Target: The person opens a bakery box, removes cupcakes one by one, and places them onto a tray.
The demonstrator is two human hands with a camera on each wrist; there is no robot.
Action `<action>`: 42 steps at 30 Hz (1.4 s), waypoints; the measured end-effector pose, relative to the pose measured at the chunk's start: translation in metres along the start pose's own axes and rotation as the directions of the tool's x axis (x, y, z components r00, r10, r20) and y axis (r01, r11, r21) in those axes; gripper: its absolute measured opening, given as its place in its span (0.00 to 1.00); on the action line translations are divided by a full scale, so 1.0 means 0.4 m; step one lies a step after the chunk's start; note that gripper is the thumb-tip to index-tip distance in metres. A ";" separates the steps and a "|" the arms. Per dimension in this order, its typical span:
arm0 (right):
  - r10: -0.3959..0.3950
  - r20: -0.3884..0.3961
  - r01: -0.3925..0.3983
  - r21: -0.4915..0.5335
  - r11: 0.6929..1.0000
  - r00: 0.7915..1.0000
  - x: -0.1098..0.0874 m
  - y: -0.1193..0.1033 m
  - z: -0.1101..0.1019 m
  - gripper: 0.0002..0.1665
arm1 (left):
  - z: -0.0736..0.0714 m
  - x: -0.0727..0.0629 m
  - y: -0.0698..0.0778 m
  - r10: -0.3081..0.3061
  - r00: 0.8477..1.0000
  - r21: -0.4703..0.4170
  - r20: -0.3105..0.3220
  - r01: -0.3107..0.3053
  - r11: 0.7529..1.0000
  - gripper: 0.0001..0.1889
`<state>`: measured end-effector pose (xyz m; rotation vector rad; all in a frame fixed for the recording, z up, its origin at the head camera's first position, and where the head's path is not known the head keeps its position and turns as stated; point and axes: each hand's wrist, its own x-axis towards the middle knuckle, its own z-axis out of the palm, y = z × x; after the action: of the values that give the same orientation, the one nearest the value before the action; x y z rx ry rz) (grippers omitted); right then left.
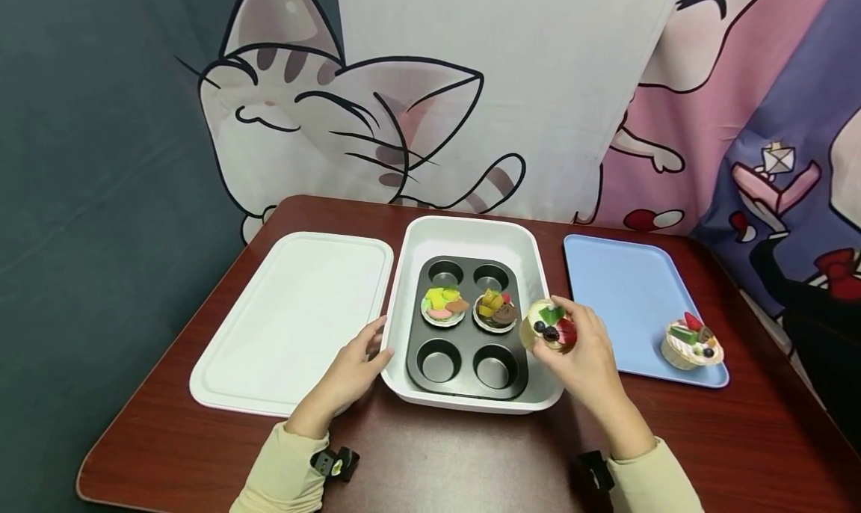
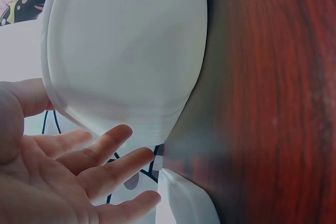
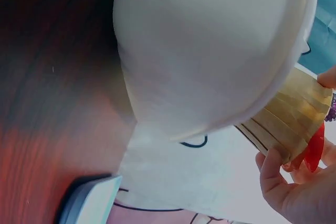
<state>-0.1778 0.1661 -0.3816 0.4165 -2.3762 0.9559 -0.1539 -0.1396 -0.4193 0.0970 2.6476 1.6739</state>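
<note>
My right hand (image 1: 584,352) pinches a toy fruit cupcake (image 1: 550,324) by its sides, over the right rim of a deep white tub (image 1: 417,236). In the right wrist view, its pleated gold paper cup (image 3: 289,111) shows between thumb and fingers. My left hand (image 1: 353,367) touches the tub's left edge. The left wrist view has its thumb at the rim and its fingers spread, fairly straight. Inside the tub lies a dark muffin pan (image 1: 466,348). Its middle row holds a cupcake with yellow and pink topping (image 1: 444,306) and one with yellow and brown topping (image 1: 495,310).
Left of the tub lies a white tray or lid (image 1: 296,311). On the right, a blue tray (image 1: 619,289) carries another fruit cupcake (image 1: 693,342) near its front corner. All stand on a dark red wooden table (image 1: 464,461), with a cartoon cat curtain (image 1: 430,109) behind.
</note>
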 end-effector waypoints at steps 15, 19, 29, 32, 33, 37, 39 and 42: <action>0.015 -0.042 -0.018 -0.069 0.997 0.999 0.017 0.052 -0.055 0.35 | 0.000 -0.001 0.005 0.002 1.000 -0.029 0.008 -0.001 1.000 0.27; 0.024 -0.050 -0.028 -0.078 0.997 0.998 0.021 0.072 -0.062 0.34 | -0.001 -0.003 0.007 0.000 1.000 -0.039 0.006 0.000 0.999 0.27; 0.064 -0.059 -0.071 -0.125 0.990 0.996 0.029 0.110 -0.080 0.33 | 0.000 -0.003 0.003 -0.004 1.000 -0.043 0.007 0.004 0.999 0.27; 0.081 -0.061 -0.089 -0.141 0.986 0.995 0.030 0.126 -0.086 0.33 | 0.000 -0.004 0.001 -0.002 1.000 -0.040 0.005 0.002 0.999 0.27; 0.088 -0.061 -0.096 -0.145 0.985 0.994 0.030 0.131 -0.087 0.33 | 0.000 -0.004 0.001 -0.001 1.000 -0.040 0.005 0.001 0.999 0.27; 0.119 -0.056 -0.127 -0.175 0.976 0.991 0.027 0.154 -0.091 0.33 | 0.000 -0.006 0.002 0.001 1.000 -0.037 0.005 -0.001 0.999 0.27; 0.136 -0.053 -0.144 -0.184 0.972 0.989 0.026 0.167 -0.093 0.33 | 0.000 -0.008 0.003 0.001 1.000 -0.036 0.006 -0.001 0.999 0.27; 0.176 -0.037 -0.180 -0.197 0.964 0.984 0.025 0.185 -0.096 0.33 | -0.001 -0.007 0.001 0.002 1.000 -0.036 0.002 -0.002 0.999 0.27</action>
<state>-0.2061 0.2444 -0.3927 0.1174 -2.4938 0.7820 -0.1511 -0.1399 -0.4187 0.1010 2.6154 1.7197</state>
